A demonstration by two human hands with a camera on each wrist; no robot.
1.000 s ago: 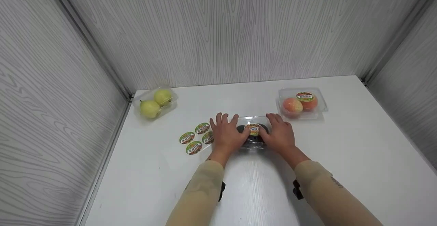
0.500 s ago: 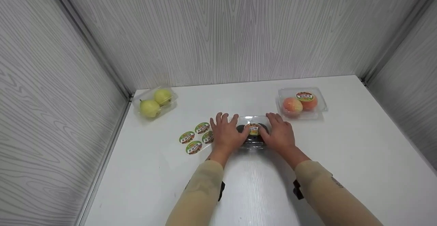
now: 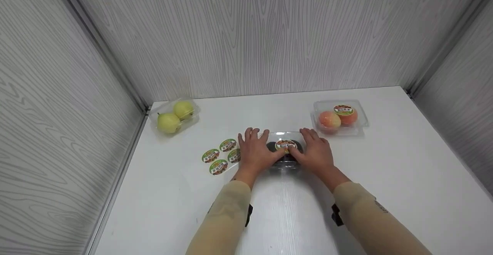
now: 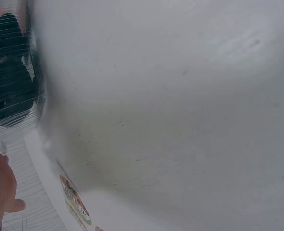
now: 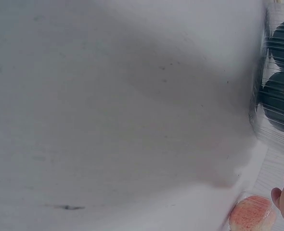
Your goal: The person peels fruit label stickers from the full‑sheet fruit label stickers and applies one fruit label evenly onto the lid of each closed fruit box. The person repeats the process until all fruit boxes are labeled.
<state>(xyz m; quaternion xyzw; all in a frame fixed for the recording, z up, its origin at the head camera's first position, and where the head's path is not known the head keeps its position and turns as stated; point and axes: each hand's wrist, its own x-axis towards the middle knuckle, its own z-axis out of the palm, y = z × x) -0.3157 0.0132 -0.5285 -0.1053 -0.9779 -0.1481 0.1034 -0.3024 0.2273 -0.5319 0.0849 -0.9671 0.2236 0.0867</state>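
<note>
A clear plastic box of dark round fruit [image 3: 285, 165] sits on the white counter [image 3: 285, 224], an oval printed label [image 3: 285, 143] on its lid. At the box's left end rests the left hand [image 3: 257, 153], fingers spread — thumb pressing the label; at its right end the right hand [image 3: 316, 153] lies likewise, fingers extended, thumb on the label. Left of the box are four oval green-and-red stickers [image 3: 218, 167]; beyond them — farther back than the box — two yellow-green pears [image 3: 168, 123] in clear plastic. Behind-right of it, two pinkish-orange peaches [image 3: 329, 120] share a labelled clear container [image 3: 356, 131].

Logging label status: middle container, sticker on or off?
On: oval sticker lies on top of the middle container, thumbs of the left hand and right hand at the sticker's edge. Full adhesion: cannot tell.
</note>
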